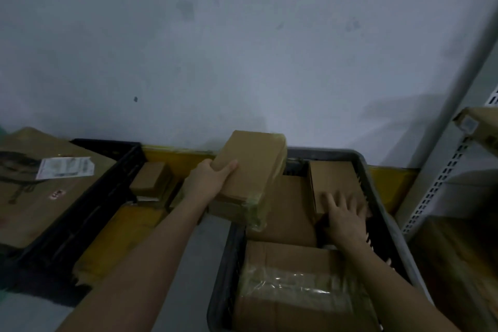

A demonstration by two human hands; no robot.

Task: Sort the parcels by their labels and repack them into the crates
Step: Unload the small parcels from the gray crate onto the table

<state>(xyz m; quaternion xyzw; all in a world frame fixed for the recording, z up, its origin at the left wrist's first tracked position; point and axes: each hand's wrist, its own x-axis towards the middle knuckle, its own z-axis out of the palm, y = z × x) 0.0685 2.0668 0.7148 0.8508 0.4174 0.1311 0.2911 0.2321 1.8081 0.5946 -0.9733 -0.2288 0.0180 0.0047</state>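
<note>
**Parcel lifted over the grey crate, second parcel under the other palm**

Left hand (213,179) clamped on the near left edge of a brown cardboard parcel (250,170), thumb lying across the top face, fingers hidden underneath. Held tilted above the far left corner of the grey crate (377,197), clear tape wrapped around its near end.

Right hand (342,214) spread flat, fingers straight and splayed, pressing on a smaller parcel (331,180) standing against the right wall inside the grey crate. Hands well apart, each on its own box.

Inside the same crate, more cardboard: a flat box (288,213) in the middle under the lifted parcel, and a large taped box (296,288) filling the near end, shiny tape across its top.

Further left, a black crate (89,205) sitting on the floor, with a small brown box (152,176) at its far right corner beside the left forearm. Just left of the black crate, a big cardboard carton (29,197) bearing a white shipping label (64,167); print too blurred to read.

Yellow-painted strip (175,155) running along the base of the pale wall (242,48) behind both crates. At the far right, perforated metal shelving (442,186) with another carton (482,127) resting on a shelf.
</note>
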